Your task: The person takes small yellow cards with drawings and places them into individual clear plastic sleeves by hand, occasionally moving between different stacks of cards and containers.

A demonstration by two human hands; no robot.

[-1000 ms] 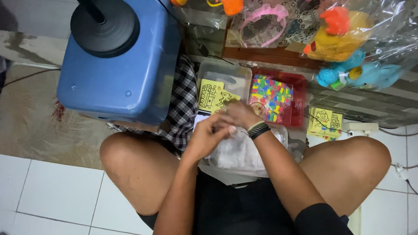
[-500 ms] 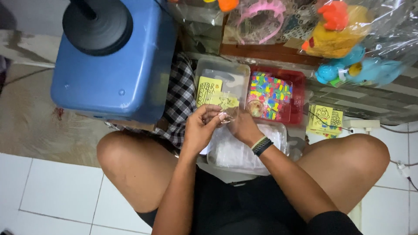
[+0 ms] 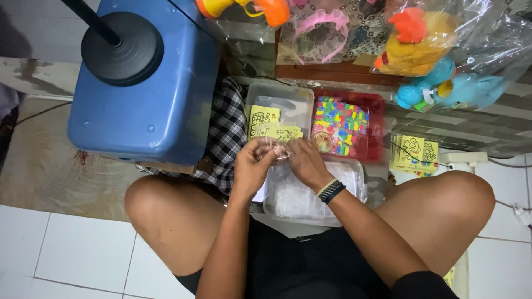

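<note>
Head view: both hands meet over my lap. My left hand (image 3: 252,166) and right hand (image 3: 303,161) have fingertips pinched together on a small clear plastic sleeve (image 3: 280,150), thumbs and forefingers nearly closed on its edges, the other fingers loosely curled. The sleeve sits right between the two sets of fingertips, above a clear tub of plastic bags (image 3: 310,191). Just beyond the fingers lie yellow picture cards (image 3: 265,117) in a clear tray (image 3: 293,99), and to the right of them a red tray of colourful pieces (image 3: 339,126). I judge the sleeve very light, thin, floppy and slippery; best gripped at its open edge, gently. A blue container (image 3: 149,94) stands left of the fingers.
</note>
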